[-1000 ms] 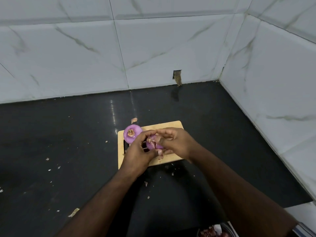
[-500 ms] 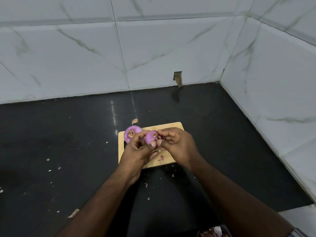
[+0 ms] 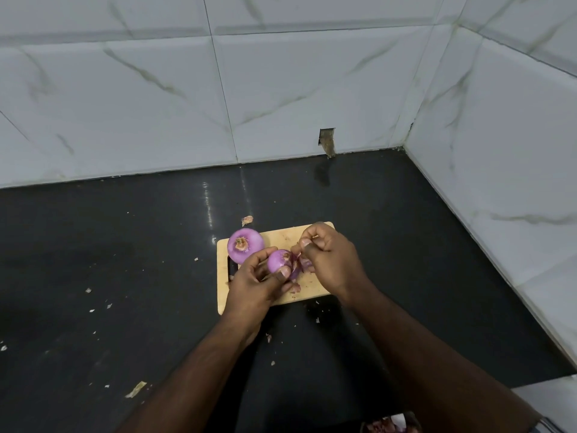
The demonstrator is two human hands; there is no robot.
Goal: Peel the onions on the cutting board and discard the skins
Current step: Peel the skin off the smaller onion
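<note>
On the black stone counter (image 3: 125, 260), above the pale wooden cutting board (image 3: 281, 235), our left hand (image 3: 253, 285) grips the small purple onion (image 3: 278, 260); our right hand (image 3: 331, 260) pinches its loose skin (image 3: 301, 264) (flaky), which may tear and scatter.

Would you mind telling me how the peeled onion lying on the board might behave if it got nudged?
The peeled onion is round, so it would probably roll across the flat board. Its bare surface looks smooth and glossy, so it may be slippery to grip. It sits near the board's far left corner, so a push could send it onto the counter.
</note>
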